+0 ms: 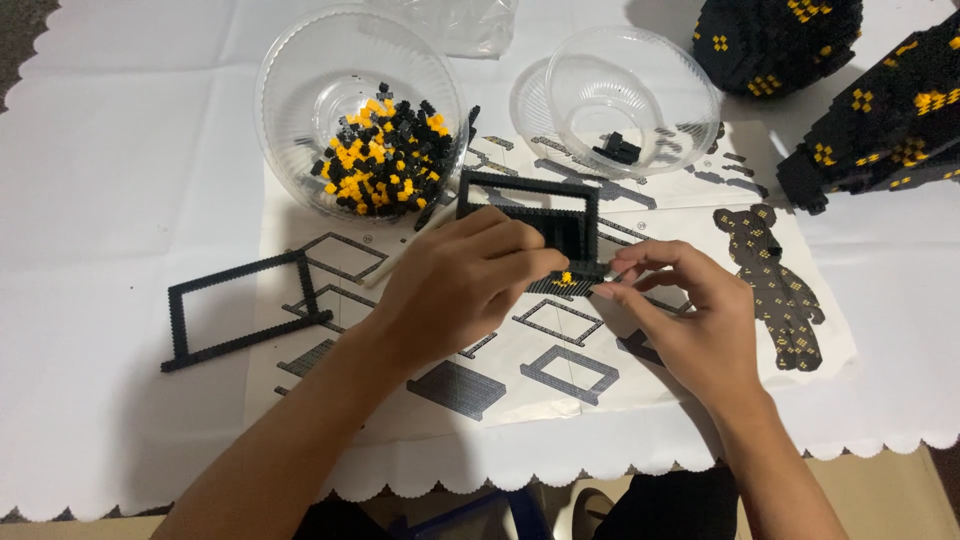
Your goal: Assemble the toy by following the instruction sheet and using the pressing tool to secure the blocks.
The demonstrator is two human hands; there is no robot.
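- Centrally, on the white tablecloth (120, 200), lies a printed instruction sheet (700, 215) showing grey frame diagrams and a bear figure.
- Left hand (455, 285): curled over the lower left part of a black brick frame (528, 215); fingers clasped on its bottom edge, thumb side towards the frame's middle.
- Right hand (685, 310): thumb and forefinger pinched at the lower right end of the same frame; remaining fingers folded loosely beneath.
- Black brick frame: rectangular, open in the middle, held above the sheet near its centre, leaning towards the far edge of the tabletop.
- Small yellow brick (566, 277): seated on the frame's bottom edge, between the two hands' fingertips.
- Second black frame (240, 310): larger, lying flat on the cloth and the sheet's left edge, well apart from both hands.
- Clear plastic bowl (300, 90): towards the far left of the sheet, holding a heap of black and yellow bricks (385, 160).
- Second clear bowl (640, 80): towards the far edge, right of the first, holding a few black bricks (618, 150).
- Clear plastic bag (460, 25): crumpled at the far edge, between the bowls.
- Two black built pieces with yellow patterns (880, 120): at the far right corner, partly cut off by the view.
- White stick-like tool (400, 255): on the sheet, partly hidden under the left hand.
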